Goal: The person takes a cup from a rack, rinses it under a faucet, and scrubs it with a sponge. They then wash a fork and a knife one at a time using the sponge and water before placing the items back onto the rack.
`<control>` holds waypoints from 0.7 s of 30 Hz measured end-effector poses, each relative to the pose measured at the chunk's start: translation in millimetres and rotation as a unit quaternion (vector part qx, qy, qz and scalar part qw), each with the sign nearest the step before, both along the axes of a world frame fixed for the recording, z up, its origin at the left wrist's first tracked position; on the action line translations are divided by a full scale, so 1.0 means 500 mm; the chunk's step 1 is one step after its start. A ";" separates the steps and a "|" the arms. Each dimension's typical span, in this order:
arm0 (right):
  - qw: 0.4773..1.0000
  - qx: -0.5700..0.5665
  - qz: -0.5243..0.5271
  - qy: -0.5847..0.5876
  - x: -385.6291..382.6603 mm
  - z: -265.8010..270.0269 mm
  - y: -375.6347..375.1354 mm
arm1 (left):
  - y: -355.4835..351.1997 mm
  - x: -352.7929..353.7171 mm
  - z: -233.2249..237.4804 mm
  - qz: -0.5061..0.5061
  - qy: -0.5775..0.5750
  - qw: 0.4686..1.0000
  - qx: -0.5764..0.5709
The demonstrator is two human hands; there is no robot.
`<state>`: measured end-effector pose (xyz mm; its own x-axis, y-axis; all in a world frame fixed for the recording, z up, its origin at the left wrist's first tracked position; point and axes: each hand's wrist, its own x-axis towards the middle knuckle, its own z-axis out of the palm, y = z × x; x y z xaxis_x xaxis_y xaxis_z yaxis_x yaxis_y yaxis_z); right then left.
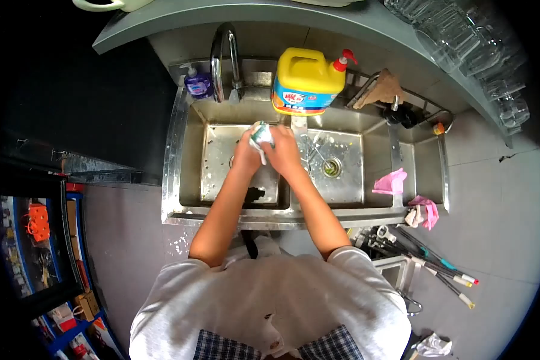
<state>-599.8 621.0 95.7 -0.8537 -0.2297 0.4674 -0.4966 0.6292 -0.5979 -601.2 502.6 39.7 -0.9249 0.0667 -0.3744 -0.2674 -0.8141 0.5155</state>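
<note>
Over the left basin of the steel sink (180,150), my left hand (246,153) and my right hand (284,150) come together, both closed around a small green-and-white thing (261,134). White foam covers part of it and hangs down between the hands. Fingers hide much of its shape, so its exact kind cannot be made out. Beyond the hands, the chrome faucet (217,66) stands at the back rim. Just to its right is a yellow jug of detergent (309,75) with a red pump.
A purple pump bottle (198,83) stands left of the faucet. Pink cloths (390,182) hang over the sink's right dividers. Bits of debris lie around the right basin's drain (331,168). Overhead, a grey shelf (264,13) carries glasses (462,45). Long-handled tools (432,264) lie at right.
</note>
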 end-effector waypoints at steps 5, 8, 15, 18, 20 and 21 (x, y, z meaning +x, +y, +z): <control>0.983 -0.038 0.013 -0.180 0.019 -0.046 -0.043 | 0.005 0.049 0.025 0.080 0.090 0.987 -0.105; 0.870 -0.197 0.026 -0.451 0.010 -0.027 -0.073 | -0.022 0.069 0.053 0.058 0.085 0.986 -0.128; 0.988 0.091 0.091 0.080 0.044 -0.012 -0.098 | -0.067 0.046 -0.011 0.047 0.117 0.987 -0.100; 0.960 0.249 0.126 -0.021 0.048 0.009 -0.082 | -0.075 0.058 -0.019 0.018 0.063 0.998 0.014; 0.964 0.240 0.107 -0.041 0.054 -0.005 -0.089 | -0.063 0.071 -0.016 0.020 0.032 0.996 -0.078; 0.970 0.213 0.065 -0.101 0.048 -0.019 -0.097 | -0.056 0.066 -0.008 0.021 0.022 0.992 -0.123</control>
